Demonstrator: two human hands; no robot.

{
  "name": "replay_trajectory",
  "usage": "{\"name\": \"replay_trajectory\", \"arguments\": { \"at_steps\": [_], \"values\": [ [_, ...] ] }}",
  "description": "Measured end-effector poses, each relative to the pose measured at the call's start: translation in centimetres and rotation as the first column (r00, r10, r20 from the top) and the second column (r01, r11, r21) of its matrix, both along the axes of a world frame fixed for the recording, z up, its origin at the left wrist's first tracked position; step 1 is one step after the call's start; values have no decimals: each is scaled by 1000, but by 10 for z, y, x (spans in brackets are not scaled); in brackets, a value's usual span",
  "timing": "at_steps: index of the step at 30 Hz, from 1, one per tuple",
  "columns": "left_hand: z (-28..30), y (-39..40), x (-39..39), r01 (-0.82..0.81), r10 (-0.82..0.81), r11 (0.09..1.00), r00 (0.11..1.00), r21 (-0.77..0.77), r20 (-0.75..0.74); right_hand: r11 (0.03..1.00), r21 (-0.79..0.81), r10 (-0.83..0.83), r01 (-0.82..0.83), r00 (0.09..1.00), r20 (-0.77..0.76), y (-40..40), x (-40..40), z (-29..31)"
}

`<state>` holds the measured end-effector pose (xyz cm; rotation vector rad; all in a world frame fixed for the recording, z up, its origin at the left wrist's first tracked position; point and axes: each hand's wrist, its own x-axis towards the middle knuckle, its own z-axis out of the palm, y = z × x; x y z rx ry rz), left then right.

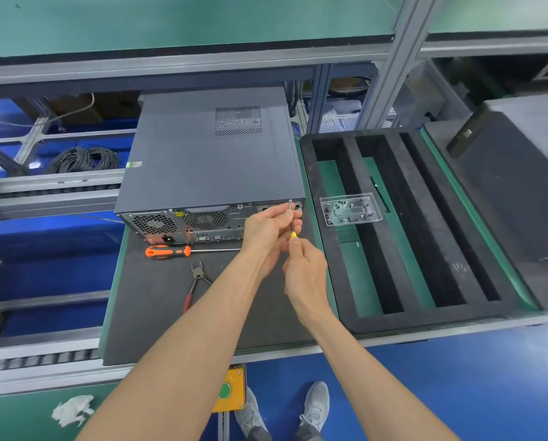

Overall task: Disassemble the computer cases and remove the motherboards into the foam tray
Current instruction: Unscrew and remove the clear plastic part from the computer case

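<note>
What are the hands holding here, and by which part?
A small yellow-handled screwdriver: right hand grips its yellow handle, left hand steadies the metal shaft near the tip.

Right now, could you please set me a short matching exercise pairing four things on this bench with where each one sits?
Things:
1. orange screwdriver
2. cutters
3. clear screw box
4. yellow screwdriver

Places:
A. on the foam tray
B. held in both hands at the case's rear corner
C. lying just in front of the case
D. nearest the bench's front edge, on the mat

Pairs: 1-C, 2-D, 3-A, 4-B
</note>
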<state>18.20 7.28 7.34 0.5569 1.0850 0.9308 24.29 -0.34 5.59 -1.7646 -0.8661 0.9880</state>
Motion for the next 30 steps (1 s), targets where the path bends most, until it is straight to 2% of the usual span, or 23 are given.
{"name": "replay_trajectory", "arguments": {
  "at_steps": [3,4,5,6,7,8,9,10,11,12,14,15,16,17,18,19,20,22,23,25,27,28,30],
  "values": [
    [0,0,3,-10,10,1000,1000,-3,-6,999,-32,-4,3,1000,-23,0,4,3],
    [0,0,4,-15,15,1000,1000,-5,-3,999,-38,-20,15,991,-136,0,5,4],
    [1,-1,5,-23,23,1000,1000,-8,6,998,-45,-44,31,945,-323,0,6,5],
    [1,-1,6,-31,31,999,999,-13,14,997,-54,-69,46,828,-557,1,8,8],
    [1,-1,6,-38,38,999,999,-20,12,996,-69,-87,52,629,-773,3,10,12],
    [1,-1,6,-40,40,999,999,-30,1,995,-91,-104,51,400,-911,5,12,15],
    [2,-1,5,-37,37,998,999,-43,-8,993,-110,-119,49,230,-966,7,14,17],
    [3,-1,4,-31,30,998,999,-52,-11,992,-115,-122,51,157,-980,9,15,19],
    [3,-1,3,-18,17,999,1000,-51,-16,992,-113,-121,56,176,-977,9,16,20],
    [3,-1,1,3,-5,999,1000,-41,-29,992,-114,-125,59,265,-956,10,16,21],
    [2,-3,-3,37,-37,999,997,-8,-74,992,-98,-124,76,599,-791,10,16,21],
    [1,-2,-6,37,-36,999,995,5,-98,994,-65,-106,85,785,-611,10,15,20],
    [1,-2,-9,31,-29,999,993,13,-116,996,-29,-84,79,933,-350,10,14,19],
    [2,-1,-12,29,-27,999,992,17,-127,998,-1,-62,62,997,-48,10,12,17],
    [4,0,-14,35,-32,999,990,18,-136,999,23,-52,48,981,188,9,9,17],
    [6,1,-14,46,-42,999,988,21,-150,997,35,-80,73,957,278,9,6,16],
    [8,2,-13,54,-47,998,983,32,-178,991,34,-131,127,960,247,8,4,17],
    [9,4,-11,57,2,985,938,160,-346,966,-43,-255,256,967,29,9,2,16],
    [9,6,-12,83,78,952,865,294,-496,952,-101,-296,290,954,-52,11,1,15],
    [8,9,-18,278,298,799,589,534,-752,945,-162,-309,284,937,-162,12,2,13],
    [2,14,-27,513,421,671,330,535,-845,953,-167,-292,251,910,-294,11,5,12],
    [-1,16,-32,584,425,646,259,492,-867,959,-160,-278,235,891,-358,10,7,12],
    [-5,21,-39,639,411,620,230,455,-882,967,-148,-254,209,866,-430,9,9,14]
  ]
}}
